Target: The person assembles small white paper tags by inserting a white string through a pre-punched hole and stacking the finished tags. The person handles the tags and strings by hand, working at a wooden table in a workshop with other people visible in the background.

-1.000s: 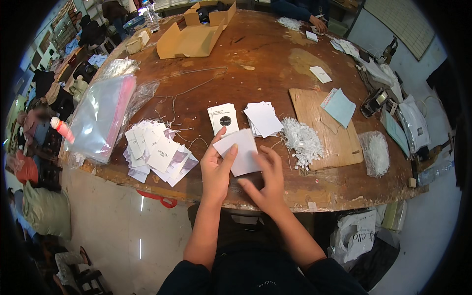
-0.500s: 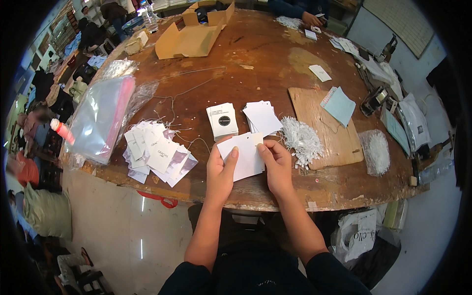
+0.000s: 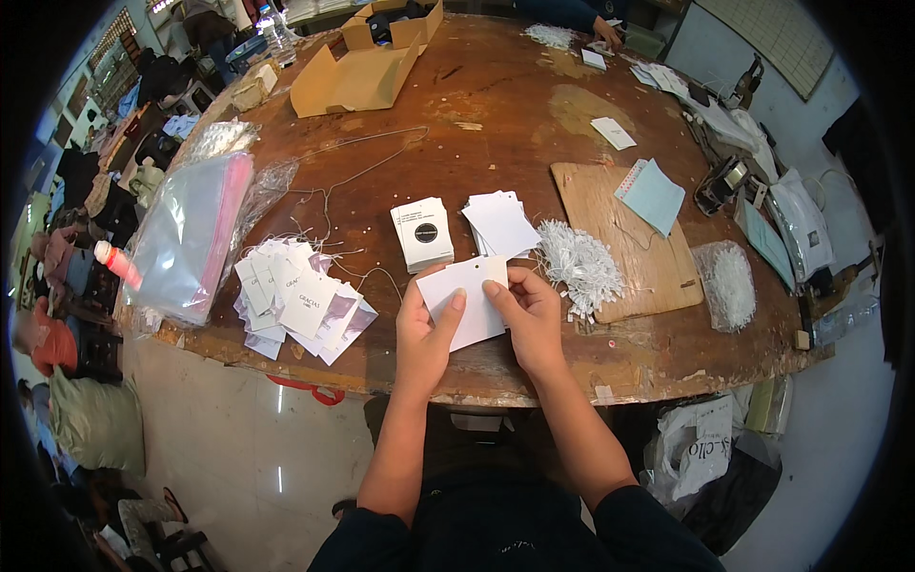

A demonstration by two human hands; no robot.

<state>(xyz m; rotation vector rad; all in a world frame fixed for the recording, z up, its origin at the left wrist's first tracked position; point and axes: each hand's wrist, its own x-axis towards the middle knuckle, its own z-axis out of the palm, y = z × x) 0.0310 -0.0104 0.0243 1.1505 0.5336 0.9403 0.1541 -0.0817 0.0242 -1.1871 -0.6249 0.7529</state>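
Observation:
Blank white hang tags [image 3: 469, 315] with small punched holes are held between my two hands just above the table's near edge. My left hand [image 3: 422, 334] grips their left side, thumb on top. My right hand [image 3: 531, 319] pinches the upper right corner, its thumb near a hole. Beyond them stand a stack of tags with a black round print [image 3: 422, 232] and a fanned stack of white tags [image 3: 499, 225]. White tag strings [image 3: 579, 270] lie heaped to the right. Left of my hands is a loose pile of strung tags [image 3: 305, 303].
Clear plastic bags [image 3: 191, 238] lie at the left beside a red-and-white bottle [image 3: 116, 259]. A wooden board [image 3: 620, 214] carries a light-blue paper [image 3: 656, 197]. An open cardboard box [image 3: 353, 81] stands at the far side, and another person's hand [image 3: 606, 31] is at the far right.
My right thumb has moved left and in over the tags' upper corner. Both hands still hold the tags, and the view has shifted slightly.

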